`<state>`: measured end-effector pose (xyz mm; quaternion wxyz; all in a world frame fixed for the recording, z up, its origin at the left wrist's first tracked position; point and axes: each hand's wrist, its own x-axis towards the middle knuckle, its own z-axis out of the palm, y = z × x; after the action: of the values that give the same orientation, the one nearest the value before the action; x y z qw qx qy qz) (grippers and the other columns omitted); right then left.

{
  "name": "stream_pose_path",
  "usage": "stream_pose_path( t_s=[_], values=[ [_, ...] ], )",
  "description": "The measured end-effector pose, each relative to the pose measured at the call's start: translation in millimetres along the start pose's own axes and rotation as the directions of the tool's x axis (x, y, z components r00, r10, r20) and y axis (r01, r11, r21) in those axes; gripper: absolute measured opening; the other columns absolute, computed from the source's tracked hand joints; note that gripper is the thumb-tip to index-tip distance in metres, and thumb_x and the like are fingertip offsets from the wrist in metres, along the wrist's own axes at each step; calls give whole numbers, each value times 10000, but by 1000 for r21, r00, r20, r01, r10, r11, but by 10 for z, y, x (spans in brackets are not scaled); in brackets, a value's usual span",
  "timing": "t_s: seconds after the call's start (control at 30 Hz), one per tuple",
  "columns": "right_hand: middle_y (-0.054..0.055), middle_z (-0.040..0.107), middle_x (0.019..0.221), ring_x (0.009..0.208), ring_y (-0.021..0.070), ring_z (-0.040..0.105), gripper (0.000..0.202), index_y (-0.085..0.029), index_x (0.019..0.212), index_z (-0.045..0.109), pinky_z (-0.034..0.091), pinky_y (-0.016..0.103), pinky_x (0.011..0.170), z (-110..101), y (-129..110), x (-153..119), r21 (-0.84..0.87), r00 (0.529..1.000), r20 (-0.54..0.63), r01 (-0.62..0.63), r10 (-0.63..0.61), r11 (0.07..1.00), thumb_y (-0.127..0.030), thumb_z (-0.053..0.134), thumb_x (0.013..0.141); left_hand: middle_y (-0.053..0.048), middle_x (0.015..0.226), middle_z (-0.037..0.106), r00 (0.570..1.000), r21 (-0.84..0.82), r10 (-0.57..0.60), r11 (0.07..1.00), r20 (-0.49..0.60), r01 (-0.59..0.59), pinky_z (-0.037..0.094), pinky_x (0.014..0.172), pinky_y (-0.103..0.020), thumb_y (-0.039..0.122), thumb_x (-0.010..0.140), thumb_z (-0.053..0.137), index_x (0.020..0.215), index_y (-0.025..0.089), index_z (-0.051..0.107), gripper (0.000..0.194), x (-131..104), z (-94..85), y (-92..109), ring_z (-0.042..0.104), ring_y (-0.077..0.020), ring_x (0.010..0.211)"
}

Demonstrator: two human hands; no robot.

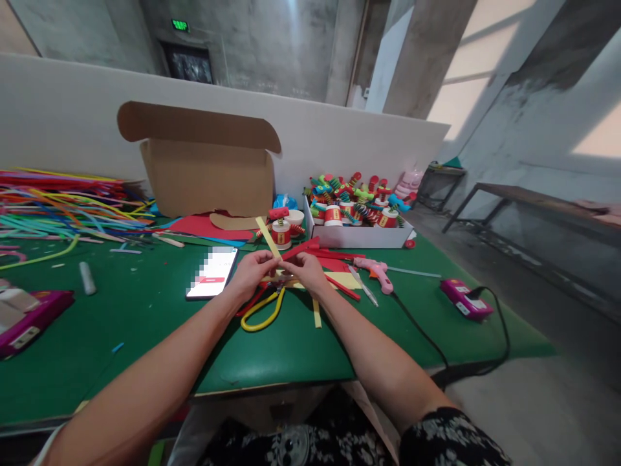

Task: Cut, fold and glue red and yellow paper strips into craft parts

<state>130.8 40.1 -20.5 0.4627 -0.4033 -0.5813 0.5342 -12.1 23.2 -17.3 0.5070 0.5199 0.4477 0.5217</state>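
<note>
Above the middle of the green table, my left hand (255, 270) and my right hand (308, 268) meet with fingertips pinched. A pale yellow paper strip (268, 234) sticks up from between them, and a red paper strip (301, 248) crosses it, angling up to the right. The left fingers pinch the yellow strip; the right ones grip close to where the two strips cross. Just under the hands lie scissors with yellow handles (259, 323), their blades partly hidden. More yellow strips (317, 313) and red strips (343, 287) lie around my right hand.
Left of my hands lies a phone (212, 272). On the right are a pen (363, 288), a pink glue gun (376, 272) and a purple power strip (466, 299). Behind stand a cardboard box (208, 175), a finished-looking cup figure (281, 234) and a white tray (359, 238) of similar figures.
</note>
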Motion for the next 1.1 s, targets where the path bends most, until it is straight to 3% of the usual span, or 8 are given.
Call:
stream_pose_path(
  t_s=[0.13,0.43,0.57,0.67,0.73,0.83,0.93,1.1],
  values=[
    [10,633,539,520,135,577,317,-138,606,640,448,245,530,-90,17,59,-80,992,-117,45,-54,996,-446,715,590,37,498,507,1000,33,3,999,23,-4,325,478,-205,435,602,712,595,144,542,337,1,5,18,428,-73,465],
    [-27,595,543,496,93,537,249,-167,630,629,468,227,560,-373,-91,142,58,951,-288,138,-116,989,-402,704,601,40,470,499,1000,66,21,998,-4,-21,307,462,-201,431,611,708,573,151,521,339,21,-19,10,411,-67,441],
    [-31,598,563,516,93,550,228,-161,681,637,483,236,587,-447,-114,159,140,883,-455,198,-114,970,-371,699,616,36,474,501,1000,59,19,998,-13,-18,306,449,-199,425,613,710,573,149,527,334,15,-16,21,410,-64,435],
    [-39,601,575,512,79,552,193,-164,681,620,493,232,607,-451,-90,173,303,851,-525,203,-15,931,-333,700,634,31,480,508,999,27,14,1000,-43,-13,311,447,-203,416,617,711,576,146,538,323,17,-25,29,410,-64,436],
    [-38,607,571,504,75,560,174,-162,677,619,498,228,608,-401,-66,165,397,907,-415,107,74,911,-297,717,628,30,483,507,998,-5,6,1000,-59,-6,318,448,-207,411,622,710,587,148,548,311,18,-28,36,413,-68,441],
    [-15,643,610,529,88,593,182,-155,702,640,512,244,631,-263,-25,119,429,986,-78,-102,150,898,-278,741,615,30,501,511,1000,-44,-9,999,-27,7,325,457,-209,406,629,708,611,149,556,299,12,-22,46,432,-74,463],
    [-9,655,626,548,94,605,197,-157,690,633,516,249,636,-140,16,62,438,978,114,-206,174,875,-297,751,617,33,513,513,1000,-57,-2,998,28,4,332,471,-207,399,631,711,625,146,559,296,2,-9,51,436,-73,471],
    [-16,646,602,551,85,602,229,-150,658,617,508,230,642,-92,52,24,439,963,165,-266,214,858,-293,779,585,23,566,546,998,12,26,1000,56,-26,342,492,-208,410,617,719,652,140,576,307,-11,-3,56,449,-76,489]
  ],
)
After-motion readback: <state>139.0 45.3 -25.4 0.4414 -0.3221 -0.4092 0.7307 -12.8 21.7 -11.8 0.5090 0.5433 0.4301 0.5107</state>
